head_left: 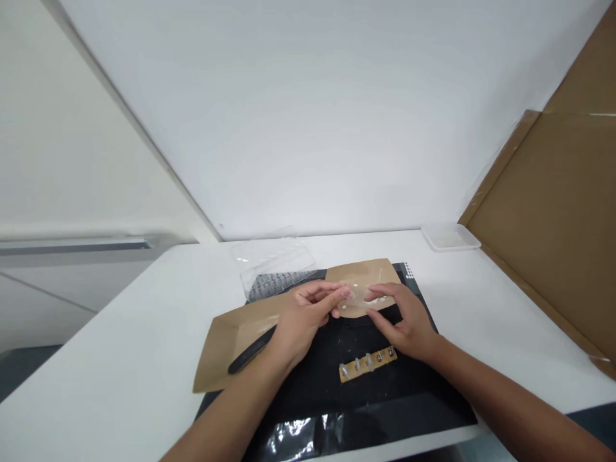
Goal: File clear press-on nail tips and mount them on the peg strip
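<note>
My left hand (308, 316) pinches a small clear piece (351, 295) between thumb and fingertips, above the black mat (317, 378). Just right of it, my right hand (402, 319) has thumb and fingers apart, with nothing visible between them. Behind both hands lies a brown paper tray (364, 272) with several small white bits. Nearer me on the mat is a tan strip (368, 364) bearing several clear pieces and shiny metal balls. A black-handled tool (251, 351) rests on another brown tray (216, 343), partly hidden by my left hand.
Clear plastic bags (274, 256) lie behind the mat at the left. A shallow translucent container (450, 237) stands at the back right of the white table (139, 359). Cardboard panels (553, 218) rise along the right side, and a white wall closes off the back.
</note>
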